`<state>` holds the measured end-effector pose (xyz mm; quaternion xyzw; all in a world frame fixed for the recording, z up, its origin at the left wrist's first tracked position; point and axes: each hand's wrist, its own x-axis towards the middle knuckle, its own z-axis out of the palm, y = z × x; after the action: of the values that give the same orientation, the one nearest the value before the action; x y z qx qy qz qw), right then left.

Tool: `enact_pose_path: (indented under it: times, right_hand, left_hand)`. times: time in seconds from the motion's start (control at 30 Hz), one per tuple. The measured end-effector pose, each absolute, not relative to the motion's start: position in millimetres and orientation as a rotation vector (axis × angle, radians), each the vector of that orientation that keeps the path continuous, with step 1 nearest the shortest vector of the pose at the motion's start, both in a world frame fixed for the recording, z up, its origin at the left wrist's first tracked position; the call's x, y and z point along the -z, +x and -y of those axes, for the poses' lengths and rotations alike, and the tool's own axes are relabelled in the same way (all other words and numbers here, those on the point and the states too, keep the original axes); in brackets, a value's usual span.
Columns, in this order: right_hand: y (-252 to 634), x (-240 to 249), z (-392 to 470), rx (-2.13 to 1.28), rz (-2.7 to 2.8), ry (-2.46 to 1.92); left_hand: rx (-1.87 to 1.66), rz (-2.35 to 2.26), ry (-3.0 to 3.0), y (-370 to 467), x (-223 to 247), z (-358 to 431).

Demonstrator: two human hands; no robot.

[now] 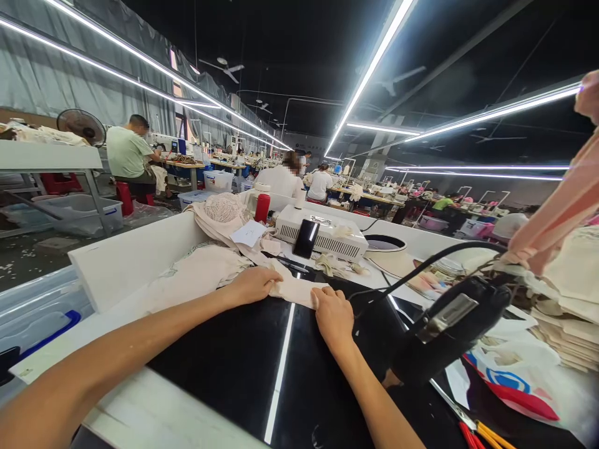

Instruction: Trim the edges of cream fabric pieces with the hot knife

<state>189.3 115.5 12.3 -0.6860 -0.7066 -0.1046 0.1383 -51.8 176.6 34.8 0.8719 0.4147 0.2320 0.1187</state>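
Note:
A pale beige fabric piece (296, 291) is stretched between my two hands, just over the glossy black table surface (224, 368). My left hand (255, 284) pinches its left end, fingers closed. At the other end my right hand (333, 315) grips the cloth between thumb and curled fingers. Left of my left hand lies a heap of similar pale garments (196, 274), with a lace-patterned piece (224, 209) on top behind it. A white paper slip (248, 233) rests on that pile.
A black handheld machine (453, 324) with a cable stands at right. Scissors (461, 411) lie near the front right. A phone (306, 238) leans on a white vented box (322, 231). Stacked fabric pieces (571, 324) are far right. Several people sit at sewing tables beyond.

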Motion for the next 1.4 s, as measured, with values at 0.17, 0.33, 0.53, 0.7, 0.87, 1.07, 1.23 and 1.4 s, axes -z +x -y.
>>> enact_pose_path:
  times: [0.17, 0.33, 0.53, 0.7, 0.87, 1.07, 1.23, 1.4]
  right_hand:
    - [176.8, -14.2, -115.3, 0.353, 2.052, -1.897]
    - [174.3, 0.9, -121.4, 0.318, 2.065, -1.833]
    - [184.4, 20.7, -127.4, 0.254, 2.096, -1.767]
    - [176.9, 18.2, -115.1, 0.228, 2.099, -1.646]
    - [156.6, 14.1, -78.5, 0.097, 2.139, -1.418]
    - [133.0, 9.3, -38.1, -0.282, 2.109, -1.192]
    - [129.0, 1.1, -20.7, -0.474, 2.223, -1.160]
    - [130.1, 2.9, -12.1, -0.566, 2.247, -1.104]
  left_hand:
    - [-0.797, -1.201, 2.546, -32.3, -56.0, -186.6]
    - [-0.666, -1.131, 2.614, -9.8, -36.2, -194.7]
    - [-0.433, -1.245, 2.612, -15.7, -3.9, -191.3]
    - [-0.531, -1.254, 2.624, -42.5, -28.7, -184.6]
    - [-0.730, -1.574, 2.523, -123.6, -62.1, -180.8]
    - [-0.734, -1.890, 2.353, -200.6, -60.2, -174.3]
    - [-0.756, -1.899, 2.289, -205.5, -50.0, -169.0]
    - [-0.841, -2.003, 2.183, -202.4, -54.5, -180.7]
